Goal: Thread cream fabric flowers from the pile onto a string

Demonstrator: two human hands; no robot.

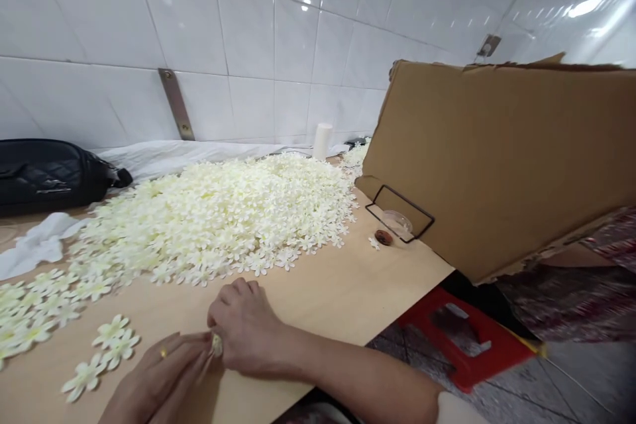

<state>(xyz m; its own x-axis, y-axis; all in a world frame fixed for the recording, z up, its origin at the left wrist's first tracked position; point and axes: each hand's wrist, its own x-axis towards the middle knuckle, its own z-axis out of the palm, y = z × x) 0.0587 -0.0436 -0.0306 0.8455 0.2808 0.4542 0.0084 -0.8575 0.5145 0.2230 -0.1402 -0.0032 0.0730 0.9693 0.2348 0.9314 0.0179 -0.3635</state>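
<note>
At the table's front edge my left hand [166, 371], with a yellow ring on one finger, is closed in a pinch on a small pale flower piece [216, 345]. Right beside it, my right hand [246, 328] has its fingers curled and touches the same piece; its fingertips are partly hidden. A few loose white flowers [116, 348] lie left of my hands. Behind them spreads a large heap of white artificial flowers [223, 212] with yellowish centres.
A tan cardboard sheet [497, 159] stands at the right, with a black wire frame [401, 213] and a small brown round item [383, 237] before it. A black bag [47, 174] lies left, a white cylinder [322, 141] behind. A red stool [472, 338] is below right, near a person's patterned clothing [571, 298].
</note>
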